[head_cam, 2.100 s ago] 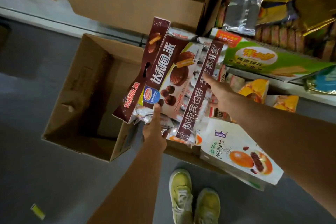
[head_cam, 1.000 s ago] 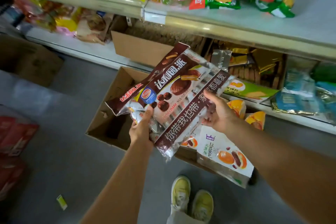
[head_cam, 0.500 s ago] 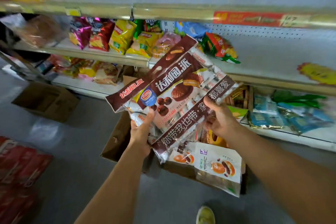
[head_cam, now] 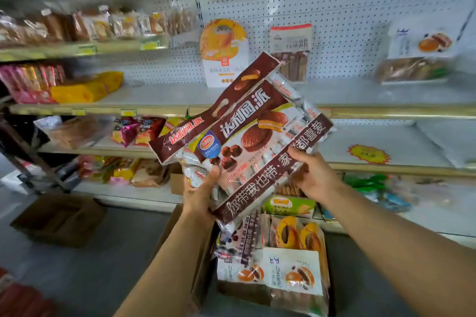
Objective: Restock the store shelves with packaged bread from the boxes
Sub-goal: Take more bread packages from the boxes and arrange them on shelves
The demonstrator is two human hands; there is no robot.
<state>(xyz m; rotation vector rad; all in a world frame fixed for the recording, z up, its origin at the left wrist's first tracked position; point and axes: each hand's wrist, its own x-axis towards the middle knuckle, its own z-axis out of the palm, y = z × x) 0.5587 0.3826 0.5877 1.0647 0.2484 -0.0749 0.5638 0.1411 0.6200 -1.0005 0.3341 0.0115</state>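
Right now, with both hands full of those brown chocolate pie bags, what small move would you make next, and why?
Probably lift the brown pie bags forward onto the middle shelf. The left hand and right hand grip them just in front of it, and bare shelf shows beside the orange-and-white pack standing there.

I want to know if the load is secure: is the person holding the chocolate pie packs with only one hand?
No: the left hand grips the chocolate pie packs from below and the right hand holds their lower right edge.
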